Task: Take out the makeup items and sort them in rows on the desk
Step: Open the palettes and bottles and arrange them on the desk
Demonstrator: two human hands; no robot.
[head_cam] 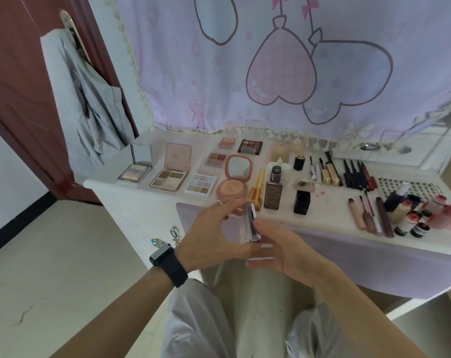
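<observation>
Both hands raised in front of the white bench, above the lap. Left hand, black watch on wrist and ring on one finger, fingers curled with the grip closed on the top end of a slim white-edged case with a dark face. Right hand palm up, thumb pressed on the case's lower end, the other fingers apart beneath it. Case held on edge, clear of the bench, just near its front rim.

On the bench, far left: open silver highlighter compact with mirror lid. Beside it, open pink four-pan palette, then white nine-pan pastel palette. Round pink powder compact with puff and raised mirror next. Gold-handled brushes lying just right of it. Upright brown foundation bottle, black square cap to its right. Black pencils and pens laid side by side further right. Cluster of small red-capped bottles at the far right.

Lilac curtain with heart balloons hanging behind the bench.
</observation>
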